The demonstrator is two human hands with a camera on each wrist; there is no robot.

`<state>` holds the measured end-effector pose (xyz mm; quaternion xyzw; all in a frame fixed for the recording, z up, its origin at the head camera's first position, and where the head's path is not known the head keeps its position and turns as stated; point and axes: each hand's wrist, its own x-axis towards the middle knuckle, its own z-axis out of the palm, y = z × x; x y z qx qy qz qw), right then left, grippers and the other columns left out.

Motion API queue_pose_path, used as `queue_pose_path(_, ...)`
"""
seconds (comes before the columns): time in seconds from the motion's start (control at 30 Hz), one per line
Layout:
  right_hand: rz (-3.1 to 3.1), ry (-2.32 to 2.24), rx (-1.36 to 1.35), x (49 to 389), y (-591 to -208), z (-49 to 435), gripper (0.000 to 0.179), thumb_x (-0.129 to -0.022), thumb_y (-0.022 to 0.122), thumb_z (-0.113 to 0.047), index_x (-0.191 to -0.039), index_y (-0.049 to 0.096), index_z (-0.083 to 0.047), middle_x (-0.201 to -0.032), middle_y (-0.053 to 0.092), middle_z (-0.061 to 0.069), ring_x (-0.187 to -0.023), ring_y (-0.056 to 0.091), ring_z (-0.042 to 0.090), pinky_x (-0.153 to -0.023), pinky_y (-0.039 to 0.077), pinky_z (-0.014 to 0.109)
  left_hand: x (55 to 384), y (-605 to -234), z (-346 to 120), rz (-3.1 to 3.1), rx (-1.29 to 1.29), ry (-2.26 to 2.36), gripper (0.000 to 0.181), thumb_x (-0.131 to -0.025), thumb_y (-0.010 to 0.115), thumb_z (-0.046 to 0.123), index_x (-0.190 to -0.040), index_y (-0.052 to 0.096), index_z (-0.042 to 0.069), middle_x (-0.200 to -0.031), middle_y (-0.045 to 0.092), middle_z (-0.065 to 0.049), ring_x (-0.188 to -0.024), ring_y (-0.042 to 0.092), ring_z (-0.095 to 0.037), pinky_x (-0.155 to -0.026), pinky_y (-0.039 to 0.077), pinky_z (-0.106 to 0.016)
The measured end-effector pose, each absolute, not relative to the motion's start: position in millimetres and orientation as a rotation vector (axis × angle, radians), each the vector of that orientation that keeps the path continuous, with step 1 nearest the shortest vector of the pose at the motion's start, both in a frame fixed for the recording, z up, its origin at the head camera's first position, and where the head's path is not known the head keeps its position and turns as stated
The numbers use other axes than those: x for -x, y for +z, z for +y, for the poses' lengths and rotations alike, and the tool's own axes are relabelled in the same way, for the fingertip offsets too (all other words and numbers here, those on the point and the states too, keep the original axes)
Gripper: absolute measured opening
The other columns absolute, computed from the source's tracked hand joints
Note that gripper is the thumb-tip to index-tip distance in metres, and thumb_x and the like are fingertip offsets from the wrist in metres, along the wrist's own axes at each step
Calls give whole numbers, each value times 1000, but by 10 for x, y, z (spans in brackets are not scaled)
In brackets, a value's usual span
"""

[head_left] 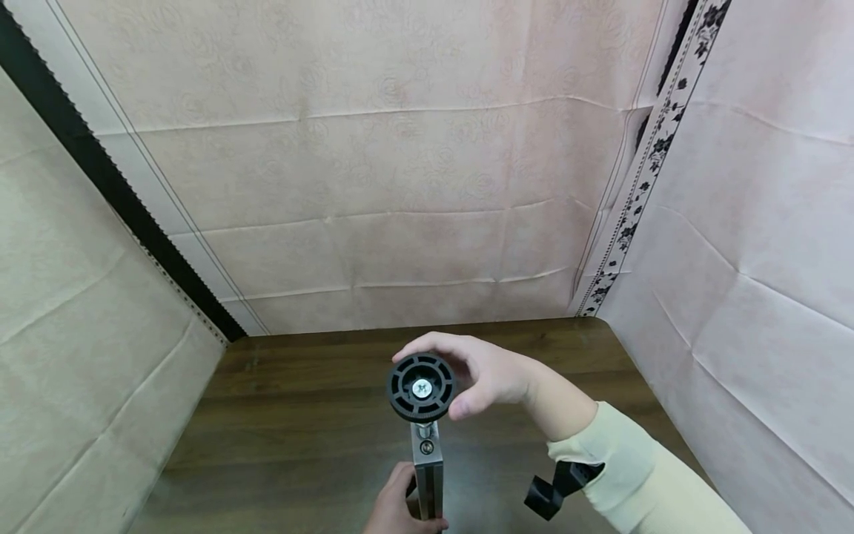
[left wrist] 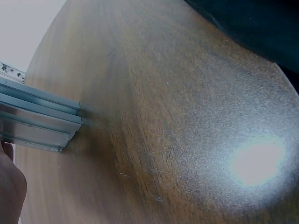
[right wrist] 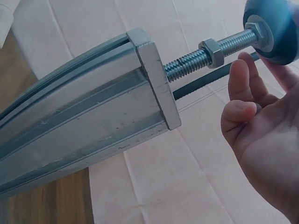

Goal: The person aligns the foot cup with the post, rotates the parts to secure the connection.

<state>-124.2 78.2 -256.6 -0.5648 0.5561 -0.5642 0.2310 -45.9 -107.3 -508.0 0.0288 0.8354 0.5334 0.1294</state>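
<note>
In my left hand [head_left: 398,504] I grip a slotted aluminium profile [head_left: 429,486], which stands with its capped end up. From its end plate [right wrist: 158,81] a threaded stud [right wrist: 187,66] sticks out, with a hex nut [right wrist: 212,53] partway along it. A round black levelling foot [head_left: 422,388], with a screw head at its centre, sits on the stud's far end. The thumb and fingers of my right hand [head_left: 490,374] curve round the foot's rim. The left wrist view catches the profile's other end [left wrist: 39,116] close to the wooden tabletop, with my left hand [left wrist: 10,186] at the edge.
The brown wooden tabletop [head_left: 287,430] lies under my hands. Creased pale cloth hangs at the back [head_left: 400,170], on the left [head_left: 80,356] and on the right [head_left: 754,245]. A black strap piece [head_left: 554,489] hangs from my right sleeve [head_left: 640,475].
</note>
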Motion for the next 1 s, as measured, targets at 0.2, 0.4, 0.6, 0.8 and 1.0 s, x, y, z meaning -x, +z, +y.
queue_pose_path(0.2,1516,-1612,1506,1175,-2573,804,76,-81,71,-37,-130,35,8,-117,53,10,-105,54,20,-85,48,43,460,-5092,-1080,2410,-84,1567,62,-55,87,38,-109,58,29,-111,50,5,-109,52,-26,-86,44,-53)
queue_pose_path(0.4,1595,-1668,1418,1064,-2557,812,71,-81,73,-30,-131,35,4,-116,52,11,-102,55,18,-83,49,40,452,-5094,-1076,2431,-131,1566,60,-56,87,37,-108,58,28,-110,50,4,-109,53,-25,-87,44,-52)
queue_pose_path(0.6,1698,-1713,1355,947,-2547,797,65,-81,72,-23,-129,34,0,-115,48,17,-98,57,19,-78,51,36,460,-5096,-1081,2407,-147,1587,60,-57,86,38,-109,58,27,-110,49,3,-109,53,-25,-89,43,-52)
queue_pose_path(0.8,1761,-1735,1314,874,-2530,790,62,-80,71,-12,-128,33,-1,-112,49,19,-95,57,19,-77,50,32,463,-5100,-1093,2390,-158,1612,56,-60,86,34,-108,58,27,-111,49,3,-109,52,-25,-89,43,-52)
queue_pose_path(1.0,1811,-1747,1278,827,-2528,780,63,-78,70,-6,-129,33,-1,-114,50,18,-95,58,18,-77,51,31,451,-5099,-1095,2376,-161,1627,56,-61,86,32,-109,58,27,-111,49,2,-110,52,-26,-88,43,-52)
